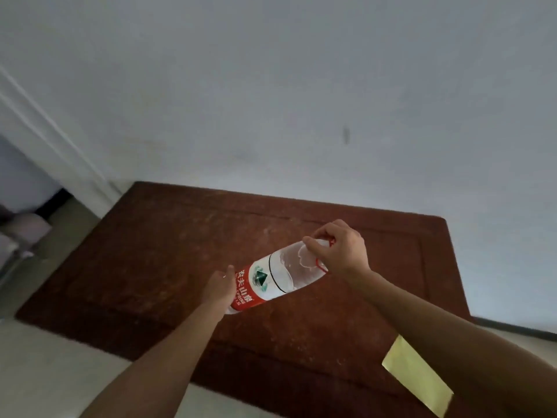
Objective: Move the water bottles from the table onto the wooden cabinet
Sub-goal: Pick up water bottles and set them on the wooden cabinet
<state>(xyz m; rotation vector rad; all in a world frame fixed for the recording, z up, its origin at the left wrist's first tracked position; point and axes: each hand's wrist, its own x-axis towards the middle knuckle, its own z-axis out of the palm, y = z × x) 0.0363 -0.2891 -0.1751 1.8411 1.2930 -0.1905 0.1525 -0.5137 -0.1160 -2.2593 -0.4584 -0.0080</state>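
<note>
One water bottle [271, 276] is held tilted over the wooden cabinet [150, 251], cap end toward two o'clock and base toward eight. The right grip [340, 251] curls round the neck, probably to steer. The left grip [220, 285] meets the base, probably to take the weight. Its fingers are hidden, so I cannot tell whether they curl. Standing it upright looks next.

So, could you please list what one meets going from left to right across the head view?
White door frame → left hand → water bottle → right hand → yellow sheet.
</note>
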